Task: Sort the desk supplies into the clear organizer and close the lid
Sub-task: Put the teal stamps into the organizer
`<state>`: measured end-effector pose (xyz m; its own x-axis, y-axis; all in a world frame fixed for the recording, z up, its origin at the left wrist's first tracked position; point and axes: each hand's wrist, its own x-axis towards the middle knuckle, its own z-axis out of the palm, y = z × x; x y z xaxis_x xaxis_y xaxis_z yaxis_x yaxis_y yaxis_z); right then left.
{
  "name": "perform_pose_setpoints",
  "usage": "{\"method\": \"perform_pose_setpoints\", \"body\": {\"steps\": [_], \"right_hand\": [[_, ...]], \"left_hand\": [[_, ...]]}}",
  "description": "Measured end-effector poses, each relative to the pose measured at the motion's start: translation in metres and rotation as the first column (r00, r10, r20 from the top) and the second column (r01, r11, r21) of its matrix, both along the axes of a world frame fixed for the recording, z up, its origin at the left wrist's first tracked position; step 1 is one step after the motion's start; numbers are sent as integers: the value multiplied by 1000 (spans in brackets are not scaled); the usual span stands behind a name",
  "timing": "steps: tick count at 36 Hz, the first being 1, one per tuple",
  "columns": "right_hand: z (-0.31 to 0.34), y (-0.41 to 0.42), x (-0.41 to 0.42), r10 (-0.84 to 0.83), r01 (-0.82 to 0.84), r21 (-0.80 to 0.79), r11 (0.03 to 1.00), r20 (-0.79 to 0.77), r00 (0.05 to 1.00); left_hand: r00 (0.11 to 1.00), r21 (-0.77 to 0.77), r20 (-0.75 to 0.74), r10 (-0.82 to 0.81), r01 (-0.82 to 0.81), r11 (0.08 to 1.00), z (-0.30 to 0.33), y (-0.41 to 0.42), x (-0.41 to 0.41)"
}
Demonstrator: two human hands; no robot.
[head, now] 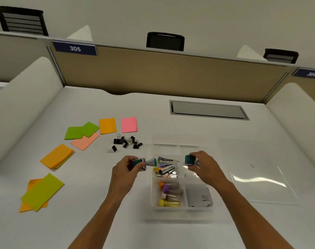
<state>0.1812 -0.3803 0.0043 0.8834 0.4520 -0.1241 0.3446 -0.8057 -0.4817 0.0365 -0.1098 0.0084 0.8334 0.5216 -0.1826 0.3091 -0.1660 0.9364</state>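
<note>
here, teal stamp [139,163] pinched in left fingers [135,166], another [189,160] in right fingers [198,159]

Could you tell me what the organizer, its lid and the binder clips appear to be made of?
Organizer: clear, likely rigid plastic; contents show through its walls.
Lid: clear glossy plastic; light streaks reflect off it.
Binder clips: black bodies with silvery wire handles, probably metal.

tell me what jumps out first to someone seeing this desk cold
The two hands meet the eye first: the left hand and the right hand each hold a small teal stamp over the clear organizer at centre, already part filled. Next come the bright sticky notes fanned across the left of the white desk, with a heap of black binder clips beside them.
</note>
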Motion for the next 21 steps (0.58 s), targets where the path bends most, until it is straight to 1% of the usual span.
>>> {"method": "perform_pose_setpoints", "body": {"steps": [3,7,11,21], "right_hand": [[-5,-7,5,35,-38,-93,995,-30,999],[-11,-5,13,56,-69,-209,976,-69,996],[-23,-5,16,101,-129,-306,943,-104,989],[-31,-1,22,132,-151,-353,923,-76,988]], "left_hand": [[999,51,-8,-32,33,998,0,-12,3],[998,27,-9,-64,64,998,4,-25,5],[996,39,-21,-82,83,996,7,-32,6],[996,41,-33,-85,86,995,9,-37,11]]}}
